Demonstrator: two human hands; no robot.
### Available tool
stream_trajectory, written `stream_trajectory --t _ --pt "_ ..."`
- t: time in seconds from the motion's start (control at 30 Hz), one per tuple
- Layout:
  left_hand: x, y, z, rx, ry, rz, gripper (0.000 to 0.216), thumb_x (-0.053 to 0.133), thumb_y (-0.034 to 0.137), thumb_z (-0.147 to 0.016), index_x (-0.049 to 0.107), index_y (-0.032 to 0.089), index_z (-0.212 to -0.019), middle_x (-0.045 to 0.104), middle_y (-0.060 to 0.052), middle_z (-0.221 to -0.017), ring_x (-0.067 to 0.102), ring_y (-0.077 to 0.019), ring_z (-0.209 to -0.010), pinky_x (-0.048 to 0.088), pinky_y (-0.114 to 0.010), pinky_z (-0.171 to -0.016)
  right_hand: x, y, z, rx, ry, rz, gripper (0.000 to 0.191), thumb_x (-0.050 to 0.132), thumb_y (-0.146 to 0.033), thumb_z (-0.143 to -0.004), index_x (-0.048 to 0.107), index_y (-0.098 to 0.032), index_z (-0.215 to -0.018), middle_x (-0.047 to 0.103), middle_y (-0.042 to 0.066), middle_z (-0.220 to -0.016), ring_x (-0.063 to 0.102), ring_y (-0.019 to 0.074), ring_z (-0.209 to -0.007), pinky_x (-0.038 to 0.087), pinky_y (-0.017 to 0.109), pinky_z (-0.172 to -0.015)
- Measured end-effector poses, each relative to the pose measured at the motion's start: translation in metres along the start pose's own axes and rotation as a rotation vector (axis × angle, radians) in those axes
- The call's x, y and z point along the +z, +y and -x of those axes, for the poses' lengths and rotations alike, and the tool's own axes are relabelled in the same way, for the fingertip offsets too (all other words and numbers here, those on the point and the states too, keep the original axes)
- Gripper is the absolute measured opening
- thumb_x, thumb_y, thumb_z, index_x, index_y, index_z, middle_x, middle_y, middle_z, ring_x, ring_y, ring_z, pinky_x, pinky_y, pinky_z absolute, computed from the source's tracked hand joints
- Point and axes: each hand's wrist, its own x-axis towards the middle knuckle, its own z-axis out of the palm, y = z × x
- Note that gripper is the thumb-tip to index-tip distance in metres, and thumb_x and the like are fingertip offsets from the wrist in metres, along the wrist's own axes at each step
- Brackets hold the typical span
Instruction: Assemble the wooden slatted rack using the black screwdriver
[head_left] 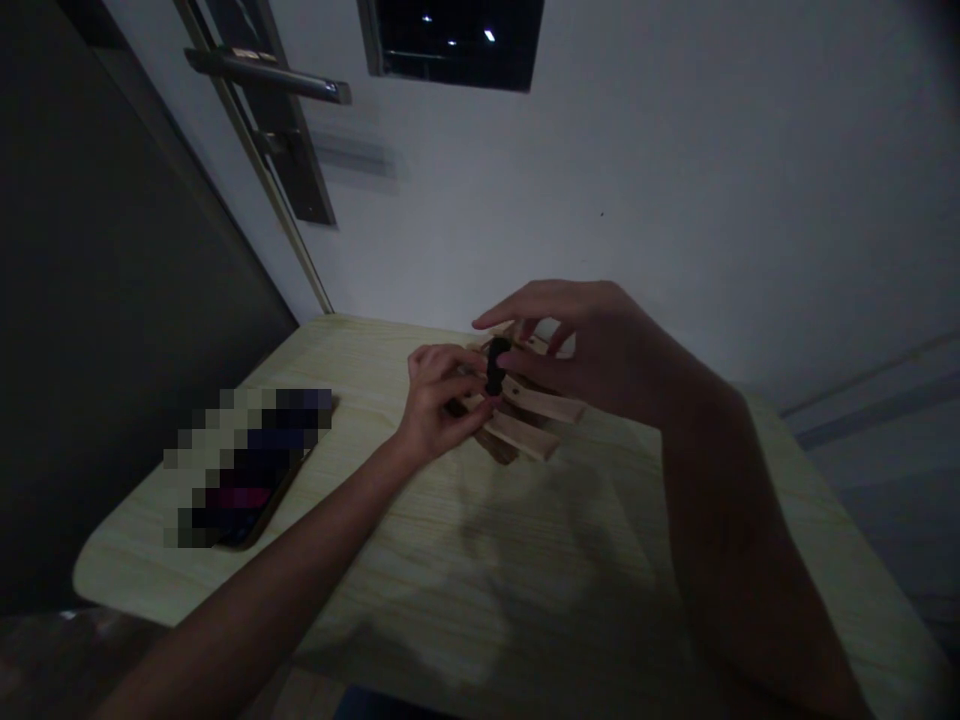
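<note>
Head view: a small black piece (496, 365) sits atop the fanned wooden slats (536, 420) at the far side of the surface (465, 560). My left grip (439, 400) pinches a slat end just beside it. My right grip (592, 345) touches it with the thumb, fingers arched above; I cannot tell whether it pinches. A phone (247, 480) lies well apart, leftward.

2 hands (439, 400) (600, 345), 1 black piece (495, 365), at least 3 slats (547, 406), 1 phone (247, 480).

You had bare table (525, 560) open near you, in front of the slats (529, 425). Phone (247, 480) blocked the left edge. Wall (675, 200) sat close behind the slats; door handle (270, 75) hung well above, left.
</note>
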Motion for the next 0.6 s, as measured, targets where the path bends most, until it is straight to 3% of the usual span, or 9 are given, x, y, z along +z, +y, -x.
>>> stream_trajectory --t 0.2,0.33,0.6 --pt "0.0007 -0.0035 0.0014 -0.007 -0.052 -0.013 0.016 0.063 0.039 -0.078 0.067 0.024 -0.076 0.063 -0.003 -0.096 0.053 -0.0209 -0.094 0.035 -0.043 -0.091 -0.0029 -0.0074 0.0004 0.053 -0.085 -0.024 0.023 0.053 -0.018 -0.084 0.072 -0.027 -0.092 0.072 -0.001 -0.089 0.06 0.0122 -0.073 0.045 0.026 -0.066" --pt "0.0011 -0.0057 0.0026 0.029 -0.079 0.017 0.014 0.062 0.037 -0.077 0.066 0.024 -0.081 0.063 -0.003 -0.096 0.052 -0.0222 -0.098 0.038 -0.042 -0.09 -0.0026 -0.0057 0.0024 0.06 -0.053 0.016 0.017 0.058 -0.018 -0.081 0.072 -0.022 -0.089 0.071 0.001 -0.086 0.06 0.0122 -0.074 0.044 0.024 -0.069" --pt "-0.0022 -0.0017 0.0015 0.055 -0.082 0.064 0.021 0.049 0.029 -0.082 0.061 0.021 -0.097 0.063 -0.007 -0.101 0.052 -0.0233 -0.099 0.041 -0.042 -0.089 0.0041 -0.0056 0.0018 0.141 -0.026 0.186 0.012 0.059 -0.028 -0.079 0.059 -0.018 -0.074 0.056 -0.002 -0.065 0.044 0.0084 -0.059 0.029 0.023 -0.057"
